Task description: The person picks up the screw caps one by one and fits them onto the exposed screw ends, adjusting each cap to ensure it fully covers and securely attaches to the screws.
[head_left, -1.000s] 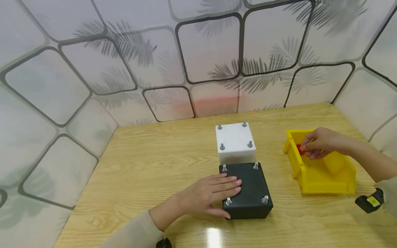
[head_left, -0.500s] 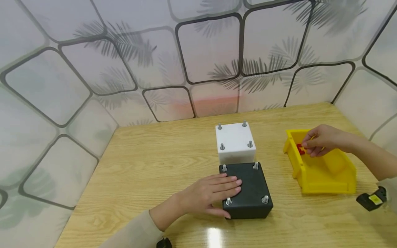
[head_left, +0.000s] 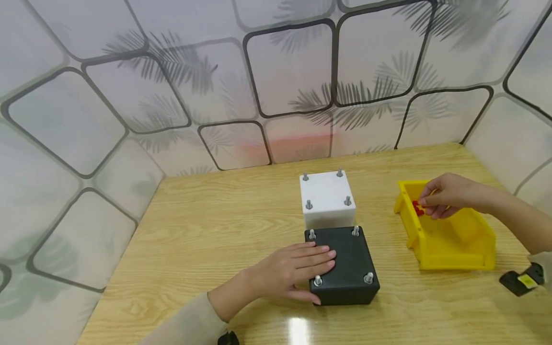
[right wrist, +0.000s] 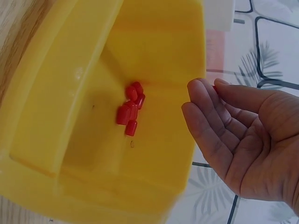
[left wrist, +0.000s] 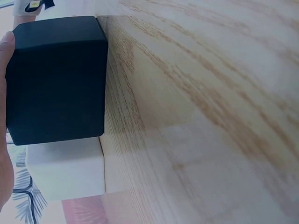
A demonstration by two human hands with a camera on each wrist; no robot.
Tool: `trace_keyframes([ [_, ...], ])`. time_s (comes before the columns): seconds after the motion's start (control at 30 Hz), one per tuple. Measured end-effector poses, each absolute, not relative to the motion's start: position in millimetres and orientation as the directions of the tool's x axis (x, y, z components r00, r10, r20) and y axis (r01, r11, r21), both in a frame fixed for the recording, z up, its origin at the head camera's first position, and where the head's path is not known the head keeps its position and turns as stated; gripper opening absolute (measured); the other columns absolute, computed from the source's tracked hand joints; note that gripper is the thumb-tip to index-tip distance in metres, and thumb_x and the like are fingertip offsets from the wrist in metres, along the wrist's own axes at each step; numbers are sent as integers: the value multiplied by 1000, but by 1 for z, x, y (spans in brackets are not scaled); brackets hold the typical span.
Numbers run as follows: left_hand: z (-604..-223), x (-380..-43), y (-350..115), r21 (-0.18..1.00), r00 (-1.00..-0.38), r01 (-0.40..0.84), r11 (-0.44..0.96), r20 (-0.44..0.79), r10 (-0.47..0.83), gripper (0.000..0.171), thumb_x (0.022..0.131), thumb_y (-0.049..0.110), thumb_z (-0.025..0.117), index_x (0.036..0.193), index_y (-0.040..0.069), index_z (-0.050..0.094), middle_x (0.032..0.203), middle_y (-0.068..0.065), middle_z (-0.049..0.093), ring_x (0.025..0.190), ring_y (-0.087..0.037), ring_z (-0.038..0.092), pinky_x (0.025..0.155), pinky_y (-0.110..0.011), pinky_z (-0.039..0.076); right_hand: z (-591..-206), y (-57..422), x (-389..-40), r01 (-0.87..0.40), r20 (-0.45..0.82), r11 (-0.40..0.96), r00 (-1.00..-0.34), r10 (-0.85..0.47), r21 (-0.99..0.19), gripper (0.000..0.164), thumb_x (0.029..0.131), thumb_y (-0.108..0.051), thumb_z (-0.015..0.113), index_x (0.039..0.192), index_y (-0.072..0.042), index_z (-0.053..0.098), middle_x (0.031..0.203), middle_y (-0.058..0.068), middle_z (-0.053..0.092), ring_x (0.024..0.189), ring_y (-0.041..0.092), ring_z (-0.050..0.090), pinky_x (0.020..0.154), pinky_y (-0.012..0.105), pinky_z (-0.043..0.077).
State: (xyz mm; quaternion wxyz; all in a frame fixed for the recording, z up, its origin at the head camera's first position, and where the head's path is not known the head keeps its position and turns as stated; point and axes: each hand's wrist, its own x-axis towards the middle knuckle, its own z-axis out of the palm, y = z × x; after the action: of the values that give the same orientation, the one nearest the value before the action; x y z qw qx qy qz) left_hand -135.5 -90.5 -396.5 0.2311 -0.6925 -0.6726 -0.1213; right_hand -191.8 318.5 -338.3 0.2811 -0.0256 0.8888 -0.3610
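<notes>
My left hand (head_left: 288, 268) lies with straight fingers across the top of a black box (head_left: 347, 256), its thumb along the near left side. Metal bolts (head_left: 368, 277) stand upright at the box's corners. My right hand (head_left: 450, 194) is over the yellow bin (head_left: 457, 262), thumb and fingertips together. In the right wrist view a sliver of a small red piece (right wrist: 215, 88) shows between thumb and index finger, mostly hidden by them. Several small red caps (right wrist: 131, 128) lie in a cluster on the bin floor.
Directly behind the black box is a white box (head_left: 326, 191) with similar upright bolts at its corners. Both boxes and the bin stand on a wood-grain table (head_left: 215, 215). Patterned panels (head_left: 293, 72) rise along the back and sides.
My right hand has risen slightly above the bin floor, and more of the red caps beneath it shows. My left hand has stayed put on the black box.
</notes>
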Motion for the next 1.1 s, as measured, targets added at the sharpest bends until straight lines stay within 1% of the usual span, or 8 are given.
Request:
trace_keyframes([
  [0.1,-397,-135,-90,-159,68,987,11,480,874,76,78,52,72,129,-2,56,137,-15,52,130,-25,47,112,-36,33,-337,316,-190,144,-474,742,-843,-254,-654,23,94,-12,56,104,8,60,75,3,66,70,18,66,66,32,59],
  [0.33,-397,-135,-89,-163,69,987,11,478,876,73,82,53,66,129,-2,56,137,-15,52,130,-25,47,112,-37,33,-333,313,-187,113,-466,755,-842,-272,-646,21,93,-11,57,102,7,61,75,4,66,70,19,65,67,32,59],
  [0.5,-397,-134,-89,-157,69,988,8,479,875,72,82,52,67,128,-2,56,137,-15,52,130,-25,47,112,-37,33,-330,311,-184,104,-459,752,-842,-282,-651,21,93,-12,57,102,7,61,74,4,65,70,20,66,67,32,59],
  [0.8,-399,-133,-90,-158,66,987,12,477,876,72,82,52,66,129,-2,56,137,-15,52,130,-25,47,112,-37,33,-324,309,-182,109,-472,729,-824,-314,-676,22,92,-11,57,104,7,61,76,7,66,71,19,66,69,33,59],
  [1.1,-398,-133,-89,-162,68,987,12,477,876,72,82,52,67,129,-2,56,137,-15,52,130,-26,47,112,-37,33,-320,304,-180,84,-463,733,-822,-332,-675,20,92,-11,57,104,5,61,78,7,67,71,18,66,68,32,59],
])
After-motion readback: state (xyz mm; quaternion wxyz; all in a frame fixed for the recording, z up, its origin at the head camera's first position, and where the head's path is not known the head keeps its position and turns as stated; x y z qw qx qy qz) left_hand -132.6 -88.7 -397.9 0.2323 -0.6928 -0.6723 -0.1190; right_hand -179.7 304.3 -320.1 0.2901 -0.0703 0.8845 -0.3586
